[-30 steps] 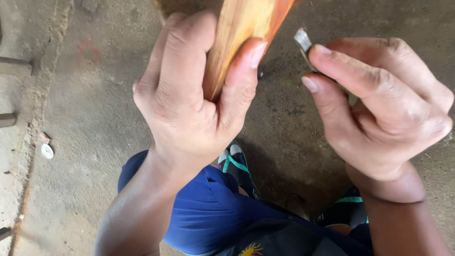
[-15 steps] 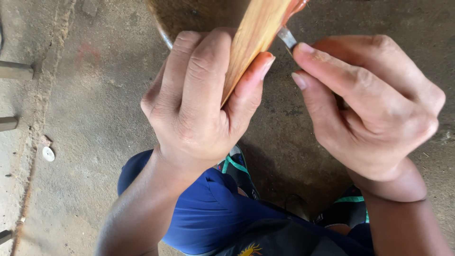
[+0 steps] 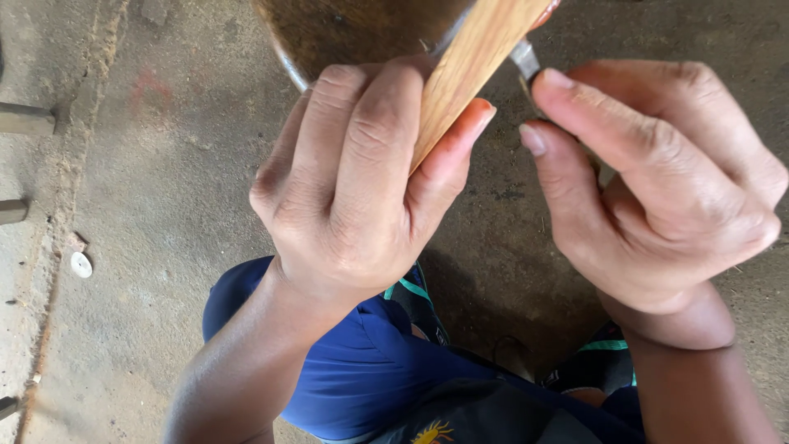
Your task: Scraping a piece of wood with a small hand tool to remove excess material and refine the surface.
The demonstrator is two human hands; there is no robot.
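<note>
My left hand point(image 3: 362, 189) is wrapped around a light wooden piece point(image 3: 472, 62) that slants up to the top edge of the view. My right hand point(image 3: 657, 181) grips a small metal blade point(image 3: 523, 59); its tip rests against the right side of the wood. Most of the blade is hidden inside my fingers. Both hands are held close together above my knees.
A round brown stool or bowl with a metal rim point(image 3: 362, 29) sits on the concrete floor behind the hands. My blue shorts point(image 3: 345, 370) and green-striped sandals point(image 3: 411, 300) are below. A small white disc point(image 3: 80, 264) lies at the left, near wooden ends point(image 3: 25, 119).
Both hands have drifted slightly rightward and up in the view, and the blade has come in from clear of the wood to rest against its right side.
</note>
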